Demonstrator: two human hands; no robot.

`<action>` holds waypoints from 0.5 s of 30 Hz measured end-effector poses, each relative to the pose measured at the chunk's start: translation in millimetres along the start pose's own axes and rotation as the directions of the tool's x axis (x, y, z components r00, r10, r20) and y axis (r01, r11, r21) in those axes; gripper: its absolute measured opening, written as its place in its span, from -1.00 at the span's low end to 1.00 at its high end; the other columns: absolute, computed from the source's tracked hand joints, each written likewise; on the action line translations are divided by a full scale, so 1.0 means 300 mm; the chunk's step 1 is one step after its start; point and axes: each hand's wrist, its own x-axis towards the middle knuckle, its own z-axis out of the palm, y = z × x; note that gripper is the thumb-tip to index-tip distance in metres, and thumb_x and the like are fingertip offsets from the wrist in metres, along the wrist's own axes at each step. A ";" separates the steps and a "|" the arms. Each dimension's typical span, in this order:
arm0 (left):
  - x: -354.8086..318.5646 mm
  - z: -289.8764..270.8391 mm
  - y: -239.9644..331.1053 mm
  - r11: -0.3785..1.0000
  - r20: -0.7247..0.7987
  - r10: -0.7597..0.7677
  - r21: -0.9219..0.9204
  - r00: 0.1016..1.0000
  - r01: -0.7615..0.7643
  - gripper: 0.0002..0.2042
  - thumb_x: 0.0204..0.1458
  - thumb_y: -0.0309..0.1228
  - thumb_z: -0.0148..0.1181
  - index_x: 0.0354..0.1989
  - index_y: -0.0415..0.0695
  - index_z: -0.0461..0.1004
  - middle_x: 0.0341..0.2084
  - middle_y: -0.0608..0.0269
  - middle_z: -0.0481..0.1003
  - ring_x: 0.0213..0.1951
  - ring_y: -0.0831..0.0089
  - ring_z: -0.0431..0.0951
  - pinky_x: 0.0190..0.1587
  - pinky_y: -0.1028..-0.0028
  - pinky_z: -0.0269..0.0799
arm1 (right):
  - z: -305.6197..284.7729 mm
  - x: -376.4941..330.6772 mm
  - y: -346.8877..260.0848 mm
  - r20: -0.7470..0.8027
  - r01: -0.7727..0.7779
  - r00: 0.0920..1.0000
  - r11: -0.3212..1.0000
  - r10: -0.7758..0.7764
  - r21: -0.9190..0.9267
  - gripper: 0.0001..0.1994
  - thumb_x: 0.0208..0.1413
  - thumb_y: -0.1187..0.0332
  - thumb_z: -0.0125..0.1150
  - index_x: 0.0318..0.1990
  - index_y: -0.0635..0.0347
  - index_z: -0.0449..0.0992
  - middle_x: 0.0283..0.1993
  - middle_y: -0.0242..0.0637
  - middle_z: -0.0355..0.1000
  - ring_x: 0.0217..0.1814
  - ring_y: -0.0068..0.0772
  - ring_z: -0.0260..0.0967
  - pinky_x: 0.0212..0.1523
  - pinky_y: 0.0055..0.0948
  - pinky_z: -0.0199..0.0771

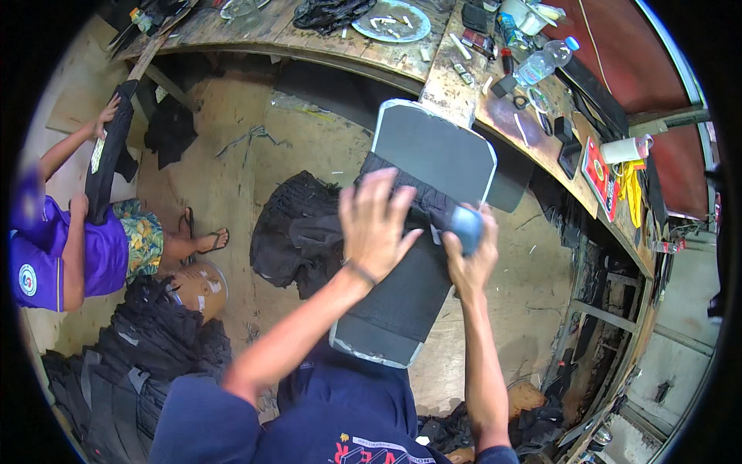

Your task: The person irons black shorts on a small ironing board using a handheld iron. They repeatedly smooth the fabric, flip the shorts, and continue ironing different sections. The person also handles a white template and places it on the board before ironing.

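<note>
A black garment with a gathered elastic waistband (398,286) is pulled over a grey padded board (433,147) with a pale rim. My left hand (371,232) is stretched over the garment near the waistband, its fingers spread and holding nothing. At the garment's right edge my right hand (475,263) grips a rounded, shiny light-blue object (466,226). Motion blurs that object, so its exact kind does not show. More black clothing (294,232) hangs in folds just left of the board.
A wooden bench (309,39) curves behind the board, bearing a blue-rimmed plate (392,21), a water bottle (541,66) and a red booklet (597,174). At left, a person in purple (97,240) holds a black cloth strip (108,170). Dark garments (147,363) lie piled at lower left.
</note>
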 end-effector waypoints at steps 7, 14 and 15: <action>-0.752 -0.057 -0.105 0.174 0.742 -0.452 -0.472 0.496 0.864 -0.37 0.47 -0.10 0.14 0.53 -0.29 0.26 0.36 -0.39 0.45 0.36 -0.13 0.52 0.39 0.17 0.43 | 0.165 -0.421 0.230 0.146 0.044 0.988 0.999 -0.042 -0.006 -0.08 -0.03 0.00 0.71 0.42 0.22 0.39 0.22 -0.05 0.64 0.43 0.04 0.52 0.69 0.48 -0.26; -0.772 -0.203 -0.235 0.439 0.605 -0.567 -0.351 0.559 0.827 -0.78 0.48 -0.38 0.07 0.00 -0.29 0.56 -0.20 -0.04 0.64 -0.10 0.19 0.64 -0.06 0.20 0.52 | 0.486 -0.302 -0.216 0.424 0.159 0.875 0.966 -0.233 0.202 -0.18 -0.06 -0.17 0.68 0.20 0.25 0.56 0.18 -0.08 0.59 0.47 0.03 0.43 0.65 0.55 -0.38; -0.682 -0.187 -0.247 0.502 0.386 -0.620 -0.474 0.684 0.723 -0.71 0.49 -0.31 0.10 0.12 -0.30 0.54 -0.14 -0.07 0.64 -0.03 0.14 0.66 -0.01 0.17 0.54 | 0.485 -0.252 -0.222 0.348 0.082 0.917 0.946 -0.195 0.314 -0.20 -0.08 -0.12 0.71 0.19 0.24 0.56 0.18 -0.06 0.58 0.46 0.05 0.43 0.65 0.52 -0.29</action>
